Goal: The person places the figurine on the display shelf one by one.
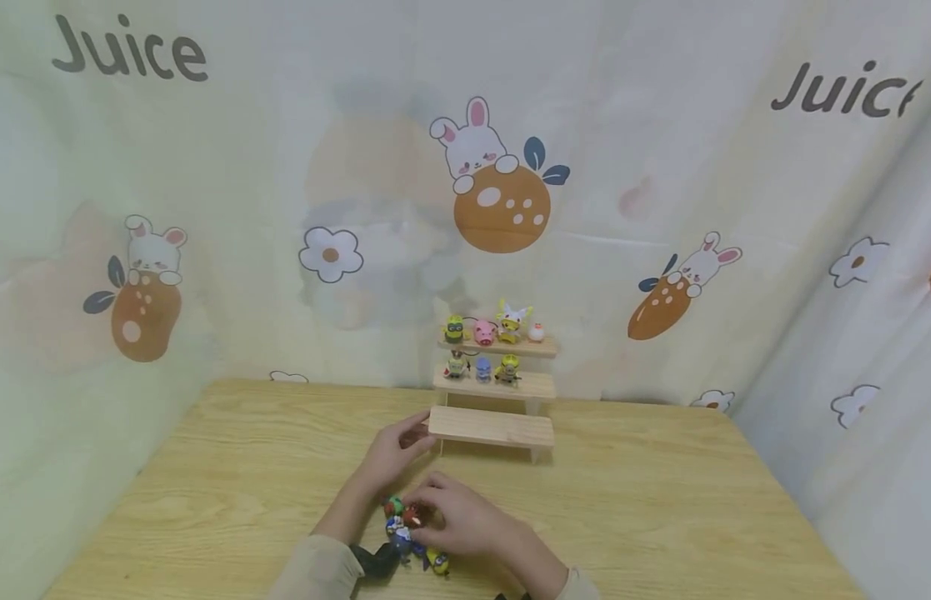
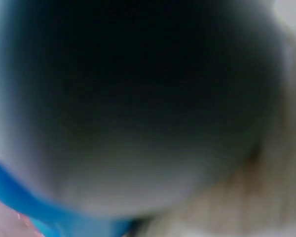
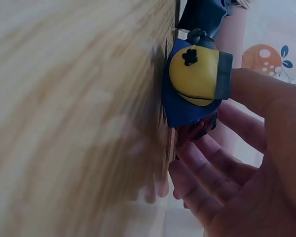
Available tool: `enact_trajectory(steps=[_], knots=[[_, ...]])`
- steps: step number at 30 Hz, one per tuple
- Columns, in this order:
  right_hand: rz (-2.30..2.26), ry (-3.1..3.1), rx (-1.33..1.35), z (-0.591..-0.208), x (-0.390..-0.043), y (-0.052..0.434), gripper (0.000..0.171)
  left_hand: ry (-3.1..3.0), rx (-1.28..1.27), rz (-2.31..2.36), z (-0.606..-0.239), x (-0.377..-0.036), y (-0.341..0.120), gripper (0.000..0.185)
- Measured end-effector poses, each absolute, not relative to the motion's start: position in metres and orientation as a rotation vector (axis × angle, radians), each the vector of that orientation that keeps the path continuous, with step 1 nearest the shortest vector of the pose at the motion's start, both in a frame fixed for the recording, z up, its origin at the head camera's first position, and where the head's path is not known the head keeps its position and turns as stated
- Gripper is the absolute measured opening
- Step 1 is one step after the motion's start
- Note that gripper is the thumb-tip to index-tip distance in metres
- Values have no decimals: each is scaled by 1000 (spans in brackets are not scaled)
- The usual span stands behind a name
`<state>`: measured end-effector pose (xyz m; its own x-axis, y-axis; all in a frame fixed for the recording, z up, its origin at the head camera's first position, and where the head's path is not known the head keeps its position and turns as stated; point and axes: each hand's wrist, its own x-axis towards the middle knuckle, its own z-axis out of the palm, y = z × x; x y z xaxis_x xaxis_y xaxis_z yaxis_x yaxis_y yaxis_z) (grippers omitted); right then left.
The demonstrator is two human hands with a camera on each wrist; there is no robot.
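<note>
Up top, seven figurines (image 1: pixel 483 332) fill the stepped shelf (image 1: pixel 492 427).

We see left hand (image 1: pixel 396 450) touching left end of lowest wooden step (image 1: pixel 491 427), frame centre. Right hand (image 1: pixel 465 521) rests on heap of small figurines (image 1: pixel 411 537), lower centre. More toys (image 1: pixel 493 332) on upper steps.

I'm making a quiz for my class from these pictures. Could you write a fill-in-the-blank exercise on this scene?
1. The wooden stand has ____ steps.
2. The step that the left hand touches, the lowest, holds ____ figures.
3. The top step carries ____ figures.
4. The right hand rests on a heap of small figures on the ____.

Missing words: three; no; four; table
</note>
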<state>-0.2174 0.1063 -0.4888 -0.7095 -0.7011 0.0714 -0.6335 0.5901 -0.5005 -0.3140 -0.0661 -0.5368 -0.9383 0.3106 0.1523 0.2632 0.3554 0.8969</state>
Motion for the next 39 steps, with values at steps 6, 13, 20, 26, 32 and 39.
enact_trajectory(steps=[6, 13, 20, 26, 32, 39], knots=[[-792, 2661, -1107, -490, -217, 108, 35, 2545, 560, 1692, -534, -312, -65, 57], [-860, 2647, -1037, -490, -216, 107, 27, 2554, 596, 1699, -535, -314, -65, 57], [-898, 2629, -953, -491, -220, 110, 18, 2559, 571, 1699, -537, -315, -65, 57], [-937, 2613, -880, -489, -226, 118, 13, 2573, 550, 1683, -535, -314, -64, 57], [-924, 2621, -792, -484, -233, 134, 13, 2574, 547, 1678, -534, -313, -63, 57], [-904, 2648, -768, -479, -242, 156, 17, 2571, 538, 1679, -536, -315, -64, 58]])
